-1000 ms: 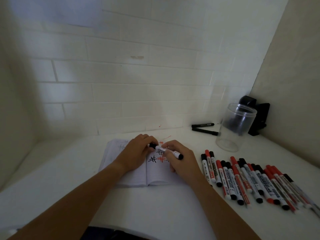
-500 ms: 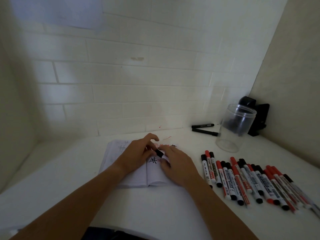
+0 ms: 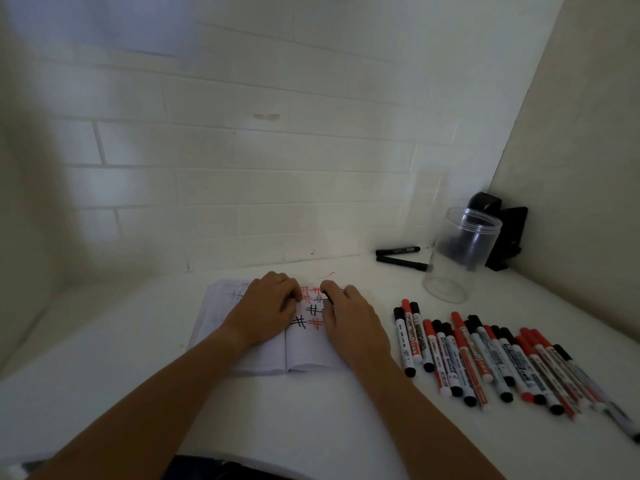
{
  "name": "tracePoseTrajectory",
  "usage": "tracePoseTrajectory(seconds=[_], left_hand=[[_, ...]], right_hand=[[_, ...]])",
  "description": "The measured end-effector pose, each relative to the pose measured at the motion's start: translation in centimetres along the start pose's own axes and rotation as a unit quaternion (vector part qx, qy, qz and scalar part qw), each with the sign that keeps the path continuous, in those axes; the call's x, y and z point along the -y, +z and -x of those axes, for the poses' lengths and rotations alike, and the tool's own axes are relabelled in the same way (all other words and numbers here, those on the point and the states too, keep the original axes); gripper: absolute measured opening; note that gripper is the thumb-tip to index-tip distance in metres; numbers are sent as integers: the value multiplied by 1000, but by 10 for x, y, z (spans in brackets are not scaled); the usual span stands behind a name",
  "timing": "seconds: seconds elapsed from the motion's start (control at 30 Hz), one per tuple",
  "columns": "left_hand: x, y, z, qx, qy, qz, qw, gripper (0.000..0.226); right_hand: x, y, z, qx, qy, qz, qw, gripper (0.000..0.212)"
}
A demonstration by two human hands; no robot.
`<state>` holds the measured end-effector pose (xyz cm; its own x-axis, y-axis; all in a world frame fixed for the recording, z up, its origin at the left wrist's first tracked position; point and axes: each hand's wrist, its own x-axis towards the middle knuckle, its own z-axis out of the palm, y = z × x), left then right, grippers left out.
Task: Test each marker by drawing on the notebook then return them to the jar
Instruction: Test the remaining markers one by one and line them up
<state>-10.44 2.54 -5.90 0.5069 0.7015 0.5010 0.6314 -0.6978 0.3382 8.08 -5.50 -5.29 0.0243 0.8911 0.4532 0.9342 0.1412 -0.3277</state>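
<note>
An open notebook lies on the white table, its right page marked with red and black hash marks. My right hand pinches a black marker, mostly hidden under the fingers, with its tip down on the page by the upper marks. My left hand rests on the left page with curled fingertips beside the marks; the cap it took off is hidden inside them. A clear plastic jar stands upright at the back right. It holds no markers.
Several red and black whiteboard markers lie in a row right of the notebook. Two black markers lie by the tiled wall behind. A black object sits in the corner behind the jar. Walls close in at the left, back and right.
My left hand pulled the black cap off the marker and settled on the left page. My right hand turned the marker tip down onto the page.
</note>
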Motion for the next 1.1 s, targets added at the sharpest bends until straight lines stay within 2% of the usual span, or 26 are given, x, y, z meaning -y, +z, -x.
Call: tracePoseTrajectory(seconds=[0.17,0.3,0.43,0.57,0.67,0.73,0.83,0.93,1.03,1.1], left_hand=[[0,1,0,7,-11,-1,1000,26],[2,1,0,12,-5,-1,1000,23],[3,1,0,27,0,-5,1000,18],[3,-5,-11,79,12,-41,996,12],[-9,-10,-31,136,18,-103,985,5],[-20,-4,-45,132,19,-151,979,7],[-32,20,-61,114,15,-162,980,13],[-37,46,-76,88,-1,-121,989,18],[-33,69,-95,65,15,-97,993,18],[-25,84,-109,59,38,-54,996,28]], right_hand=[[2,-5,1,-12,11,20,1000,27],[0,-4,4,-21,58,100,993,30],[-10,-9,4,21,134,213,968,24],[-16,-18,2,43,182,251,950,19],[-22,-16,-4,2,130,209,969,25],[-21,-12,-10,-35,59,135,988,29],[-17,1,-14,-47,2,67,997,17],[-21,14,-17,-72,34,57,995,3],[-28,19,-21,-97,77,47,991,1],[-30,23,-21,-89,100,38,990,10]])
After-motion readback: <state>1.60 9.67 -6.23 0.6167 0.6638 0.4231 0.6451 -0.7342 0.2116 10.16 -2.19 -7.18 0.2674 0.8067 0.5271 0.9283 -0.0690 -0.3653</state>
